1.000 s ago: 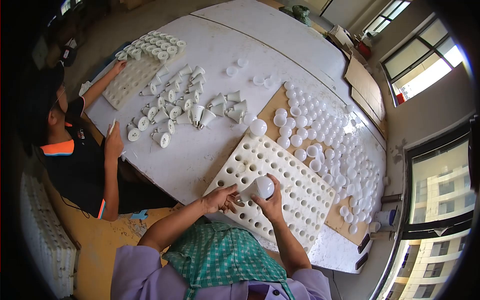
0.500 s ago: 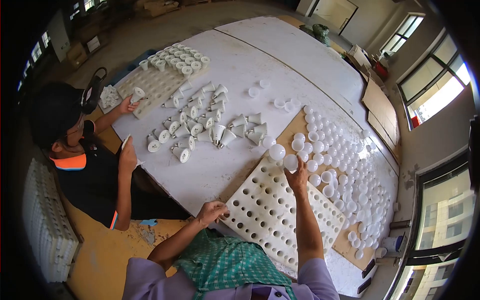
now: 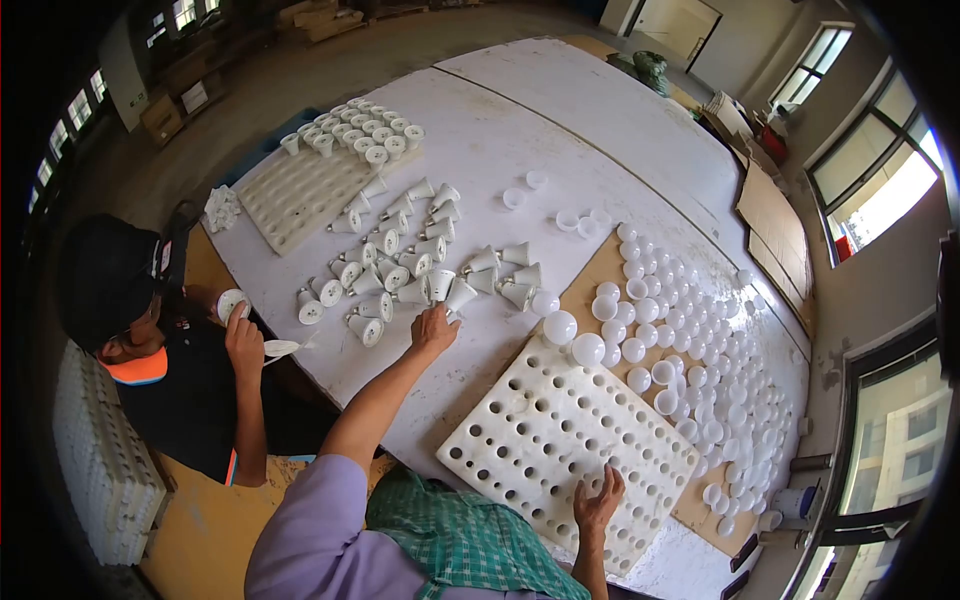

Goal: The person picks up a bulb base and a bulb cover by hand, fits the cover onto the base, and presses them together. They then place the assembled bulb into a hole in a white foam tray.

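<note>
Left arm [image 3: 380, 400]: extended from lower left of centre toward mid-frame. Left hand [image 3: 433, 330]: back uppermost, fingers bent. Right forearm [image 3: 590, 562]: at lower centre-right. Right hand [image 3: 598, 498]: fingers parted, loosely curled.

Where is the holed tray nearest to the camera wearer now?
In the head view, the holed tray lies right of centre on the table, under the right hand, beside the white bulb covers.

Bright windows [image 3: 885, 185] line the grey wall [image 3: 850, 295]; a white table [image 3: 620, 110] fills the middle; boxes [image 3: 161, 118] edge the dim floor [image 3: 320, 65].
</note>
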### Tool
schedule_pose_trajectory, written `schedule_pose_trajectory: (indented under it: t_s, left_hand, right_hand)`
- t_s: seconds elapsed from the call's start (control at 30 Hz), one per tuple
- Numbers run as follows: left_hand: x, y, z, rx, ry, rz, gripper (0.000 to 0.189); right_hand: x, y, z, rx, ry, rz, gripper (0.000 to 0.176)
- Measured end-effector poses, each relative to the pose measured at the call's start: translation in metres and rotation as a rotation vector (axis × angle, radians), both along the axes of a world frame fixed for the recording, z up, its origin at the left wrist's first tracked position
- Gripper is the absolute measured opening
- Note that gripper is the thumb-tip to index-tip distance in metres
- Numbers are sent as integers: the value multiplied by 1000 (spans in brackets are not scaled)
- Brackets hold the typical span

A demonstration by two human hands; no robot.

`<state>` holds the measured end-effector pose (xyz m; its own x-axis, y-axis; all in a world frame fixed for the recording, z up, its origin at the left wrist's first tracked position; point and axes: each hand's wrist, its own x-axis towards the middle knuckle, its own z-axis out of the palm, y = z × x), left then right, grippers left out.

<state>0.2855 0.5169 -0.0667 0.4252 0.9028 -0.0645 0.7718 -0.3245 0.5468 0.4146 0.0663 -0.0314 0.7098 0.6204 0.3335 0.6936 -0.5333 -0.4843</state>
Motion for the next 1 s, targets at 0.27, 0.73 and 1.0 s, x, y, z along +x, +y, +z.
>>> schedule_pose_trajectory:
  t_s: [0.27, 0.73, 1.0]
  left_hand:
    - [28, 28, -10, 104, 266, -109, 41]
    - [-8, -12, 2, -67, 398, -203, 42]
    - [-8, -39, -42, 111, 245, -264, 47]
  right_hand:
    - [-28, -27, -32, 14, -147, -122, 56]
    - [-31, -26, -29, -61, -79, -196, 48]
    - [-27, -34, -19, -75, 72, -216, 48]
